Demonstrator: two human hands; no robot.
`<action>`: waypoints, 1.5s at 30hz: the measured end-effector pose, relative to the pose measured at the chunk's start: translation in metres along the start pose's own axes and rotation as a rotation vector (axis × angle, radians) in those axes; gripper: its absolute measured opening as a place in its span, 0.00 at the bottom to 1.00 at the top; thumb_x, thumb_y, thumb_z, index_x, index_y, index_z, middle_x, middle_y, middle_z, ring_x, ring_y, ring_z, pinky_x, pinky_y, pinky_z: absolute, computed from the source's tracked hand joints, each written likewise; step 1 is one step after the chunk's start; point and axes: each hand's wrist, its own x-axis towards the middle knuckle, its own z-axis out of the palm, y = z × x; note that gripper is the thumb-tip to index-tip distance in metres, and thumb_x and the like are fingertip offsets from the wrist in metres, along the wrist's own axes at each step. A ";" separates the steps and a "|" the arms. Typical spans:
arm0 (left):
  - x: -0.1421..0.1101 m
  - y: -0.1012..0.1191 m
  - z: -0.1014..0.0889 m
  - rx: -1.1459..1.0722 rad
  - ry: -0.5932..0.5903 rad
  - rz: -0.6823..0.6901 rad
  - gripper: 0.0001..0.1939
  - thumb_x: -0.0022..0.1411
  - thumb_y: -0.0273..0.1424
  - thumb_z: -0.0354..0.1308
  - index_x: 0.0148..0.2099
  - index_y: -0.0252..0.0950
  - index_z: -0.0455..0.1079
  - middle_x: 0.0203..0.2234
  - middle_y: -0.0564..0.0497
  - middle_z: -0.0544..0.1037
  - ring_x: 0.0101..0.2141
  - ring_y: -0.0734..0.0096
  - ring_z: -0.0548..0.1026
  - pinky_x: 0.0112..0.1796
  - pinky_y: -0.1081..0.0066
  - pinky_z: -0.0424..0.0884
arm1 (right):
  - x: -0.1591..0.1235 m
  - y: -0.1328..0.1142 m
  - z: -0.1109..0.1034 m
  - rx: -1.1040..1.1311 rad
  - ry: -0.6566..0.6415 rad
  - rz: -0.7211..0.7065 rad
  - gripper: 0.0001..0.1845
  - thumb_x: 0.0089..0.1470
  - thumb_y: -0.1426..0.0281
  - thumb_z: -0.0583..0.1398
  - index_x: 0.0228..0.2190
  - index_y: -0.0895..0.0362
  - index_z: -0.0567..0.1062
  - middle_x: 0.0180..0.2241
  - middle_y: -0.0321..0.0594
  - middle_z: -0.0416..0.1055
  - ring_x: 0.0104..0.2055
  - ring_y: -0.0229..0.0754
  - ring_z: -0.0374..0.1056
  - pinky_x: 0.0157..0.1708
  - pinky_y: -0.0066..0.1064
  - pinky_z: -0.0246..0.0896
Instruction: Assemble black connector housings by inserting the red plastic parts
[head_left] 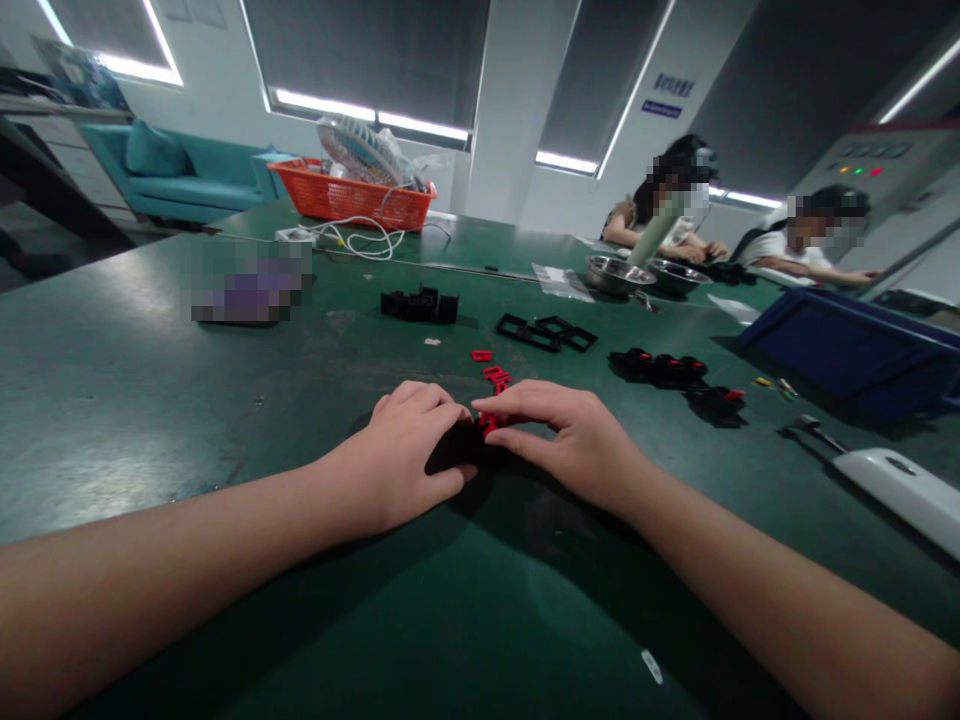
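Fingers of the right hand (589,435) pinch a red clip (488,424) against the black part (451,449) the left hand (401,455) grips; apparently fitting it, next needing careful alignment.

The left forearm (202,560) is bare as far as the view reaches, smooth and slim, narrowing gently into a bare left hand (409,450) with softly rounded knuckles (411,393); the right forearm (772,585), equally bare, tapers into a right hand (574,425) with slender fingers (525,400)
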 end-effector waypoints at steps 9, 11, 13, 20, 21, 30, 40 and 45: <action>0.000 0.000 0.000 0.001 0.009 0.007 0.17 0.60 0.36 0.58 0.50 0.34 0.70 0.46 0.42 0.73 0.51 0.50 0.66 0.53 0.50 0.64 | 0.000 0.000 0.000 -0.002 -0.010 0.017 0.15 0.54 0.75 0.65 0.44 0.54 0.81 0.40 0.39 0.81 0.42 0.41 0.76 0.45 0.33 0.71; 0.000 -0.001 0.000 -0.004 0.012 0.012 0.17 0.60 0.36 0.58 0.49 0.35 0.70 0.45 0.42 0.73 0.51 0.50 0.66 0.52 0.50 0.65 | 0.001 -0.001 0.000 0.000 -0.015 0.028 0.15 0.54 0.75 0.65 0.44 0.54 0.80 0.41 0.39 0.81 0.42 0.42 0.76 0.45 0.34 0.71; -0.001 -0.001 0.000 -0.006 0.017 0.013 0.16 0.60 0.36 0.58 0.49 0.35 0.70 0.45 0.42 0.73 0.51 0.49 0.66 0.53 0.50 0.65 | 0.001 -0.001 0.000 -0.001 -0.023 0.039 0.14 0.54 0.74 0.65 0.44 0.53 0.80 0.41 0.39 0.81 0.42 0.42 0.76 0.45 0.34 0.71; 0.000 0.000 0.000 -0.012 0.021 0.011 0.16 0.59 0.35 0.59 0.49 0.34 0.71 0.45 0.42 0.73 0.51 0.49 0.66 0.52 0.50 0.65 | 0.000 0.000 -0.001 0.003 -0.019 0.028 0.14 0.54 0.75 0.65 0.44 0.54 0.80 0.41 0.40 0.81 0.41 0.41 0.76 0.45 0.33 0.71; 0.000 0.000 0.000 -0.011 0.022 0.011 0.17 0.59 0.35 0.59 0.49 0.34 0.71 0.45 0.42 0.73 0.51 0.49 0.66 0.52 0.50 0.64 | 0.000 -0.001 -0.001 0.003 -0.020 0.029 0.14 0.54 0.75 0.65 0.44 0.54 0.80 0.41 0.40 0.81 0.41 0.41 0.76 0.45 0.34 0.71; 0.000 -0.001 0.001 -0.002 0.025 0.011 0.16 0.59 0.35 0.58 0.49 0.36 0.70 0.45 0.43 0.73 0.51 0.49 0.66 0.53 0.50 0.64 | 0.001 -0.001 0.000 -0.001 -0.016 0.029 0.14 0.54 0.75 0.65 0.44 0.53 0.80 0.41 0.39 0.81 0.42 0.42 0.76 0.45 0.34 0.71; 0.000 0.000 0.001 -0.003 0.025 0.014 0.16 0.59 0.35 0.58 0.48 0.35 0.70 0.45 0.43 0.73 0.51 0.50 0.66 0.52 0.50 0.65 | 0.000 0.000 -0.001 -0.019 -0.025 0.025 0.15 0.55 0.74 0.65 0.45 0.52 0.80 0.41 0.39 0.81 0.42 0.43 0.76 0.45 0.36 0.71; 0.000 0.000 0.000 -0.001 0.014 0.012 0.16 0.60 0.36 0.58 0.49 0.35 0.70 0.45 0.43 0.73 0.51 0.50 0.66 0.52 0.50 0.65 | 0.000 0.000 -0.001 -0.005 -0.018 0.023 0.15 0.54 0.75 0.65 0.45 0.53 0.80 0.41 0.39 0.81 0.43 0.42 0.76 0.46 0.34 0.71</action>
